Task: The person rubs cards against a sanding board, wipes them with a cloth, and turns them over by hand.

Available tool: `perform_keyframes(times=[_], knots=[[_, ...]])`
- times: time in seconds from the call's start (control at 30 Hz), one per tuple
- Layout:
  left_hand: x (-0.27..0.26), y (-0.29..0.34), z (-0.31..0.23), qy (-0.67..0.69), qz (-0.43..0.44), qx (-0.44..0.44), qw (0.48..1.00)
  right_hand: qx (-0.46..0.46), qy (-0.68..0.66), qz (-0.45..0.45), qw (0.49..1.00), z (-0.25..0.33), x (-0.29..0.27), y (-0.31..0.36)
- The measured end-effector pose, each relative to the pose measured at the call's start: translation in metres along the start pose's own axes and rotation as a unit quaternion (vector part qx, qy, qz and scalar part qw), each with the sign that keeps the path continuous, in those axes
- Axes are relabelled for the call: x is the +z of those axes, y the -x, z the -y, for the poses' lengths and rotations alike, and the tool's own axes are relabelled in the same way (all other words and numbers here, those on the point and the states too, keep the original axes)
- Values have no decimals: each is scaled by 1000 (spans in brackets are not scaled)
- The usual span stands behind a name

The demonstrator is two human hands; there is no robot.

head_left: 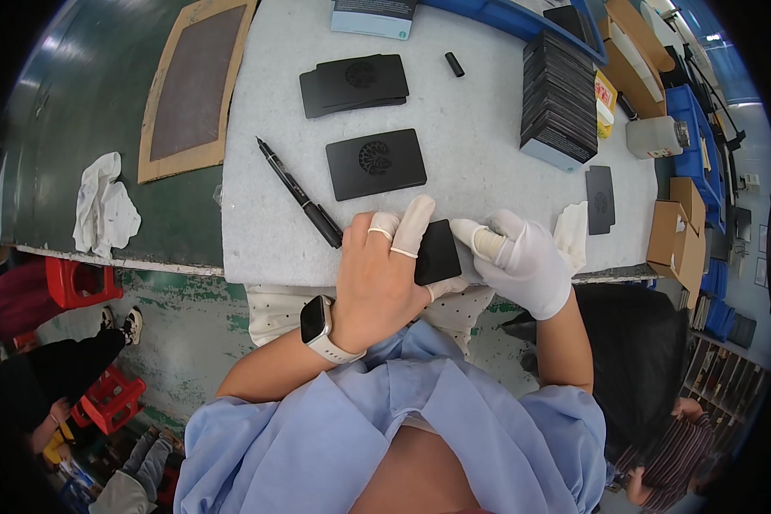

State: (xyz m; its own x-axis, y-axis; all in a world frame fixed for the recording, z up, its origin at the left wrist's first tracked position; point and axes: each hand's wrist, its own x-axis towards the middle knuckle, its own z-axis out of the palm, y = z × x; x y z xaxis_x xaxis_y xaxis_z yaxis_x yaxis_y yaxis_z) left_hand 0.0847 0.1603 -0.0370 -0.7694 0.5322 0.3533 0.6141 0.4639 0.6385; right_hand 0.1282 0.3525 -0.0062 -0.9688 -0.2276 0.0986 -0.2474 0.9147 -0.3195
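My left hand [381, 265], with white finger cots on several fingers and a watch on the wrist, grips a small black card [438, 253] near the table's front edge. My right hand [522, 261] wears a white glove with a cot on one finger. Its fingers are curled together just right of the card; what they hold, if anything, is hidden. Beyond my left hand lie a black card stack [377, 164] with a round emblem and, farther off, a looser pile of black cards [355, 84]. A black marker pen [300, 193] lies to the left, its lower end beside my left hand.
A tall block of black cards [559, 98] stands at the back right. A pen cap [454, 64], a single dark card [600, 201], a white cloth [571, 236] and a white bottle [657, 137] are around. Left lies a framed board [148, 128] beside a crumpled cloth [103, 206].
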Motion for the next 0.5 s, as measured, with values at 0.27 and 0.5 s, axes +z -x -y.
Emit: perform_keyframes(times=[0.27, 0.5], knots=[[0, 0, 0, -2, 1, -1, 1000, -7, -21, -5, 1000, -1, 1, 2], [1, 0, 1, -1, -4, 6, 1000, 17, -42, -7, 999, -1, 0, 4]])
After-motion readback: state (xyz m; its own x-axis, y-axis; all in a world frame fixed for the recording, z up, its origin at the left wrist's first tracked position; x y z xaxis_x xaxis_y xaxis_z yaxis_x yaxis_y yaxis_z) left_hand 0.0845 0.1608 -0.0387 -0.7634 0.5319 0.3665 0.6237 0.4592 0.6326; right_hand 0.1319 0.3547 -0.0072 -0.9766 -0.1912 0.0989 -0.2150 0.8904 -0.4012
